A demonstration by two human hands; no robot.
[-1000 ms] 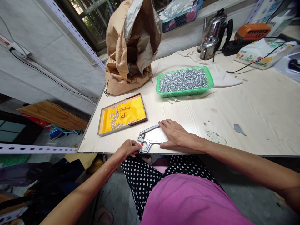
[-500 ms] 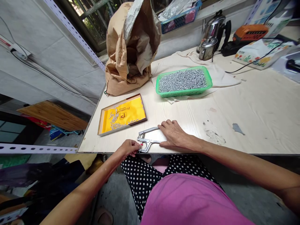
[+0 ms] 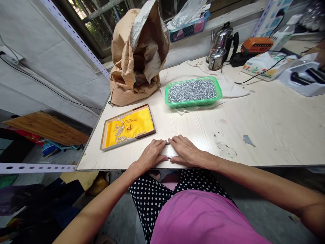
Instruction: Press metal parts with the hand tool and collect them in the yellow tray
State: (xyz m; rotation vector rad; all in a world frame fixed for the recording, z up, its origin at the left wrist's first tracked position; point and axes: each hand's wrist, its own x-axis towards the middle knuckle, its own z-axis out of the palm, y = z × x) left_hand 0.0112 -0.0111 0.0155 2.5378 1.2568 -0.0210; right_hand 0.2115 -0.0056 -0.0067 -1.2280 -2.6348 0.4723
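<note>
My left hand (image 3: 151,155) and my right hand (image 3: 187,151) lie side by side at the table's front edge, both pressed down over metal press pliers (image 3: 166,149). The left hand covers the tool's head and the right covers its handles, so only a thin sliver of metal shows between them. A shallow wooden tray (image 3: 126,140) with a yellow liner and several small metal pieces sits just beyond my left hand. Farther back stands a green basket (image 3: 193,103) full of small metal pieces.
A crumpled brown paper sack (image 3: 137,57) stands at the table's back left. A white cloth (image 3: 235,86) lies under the basket. A metal kettle (image 3: 219,42), an orange device (image 3: 256,44), a floral box (image 3: 264,62) and cables crowd the back right. The table (image 3: 266,118) drops off at left.
My left hand has moved up from the table edge onto the pliers' head, hiding it. The right hand stays on the handles, which now look pressed together. The view shifted slightly.
</note>
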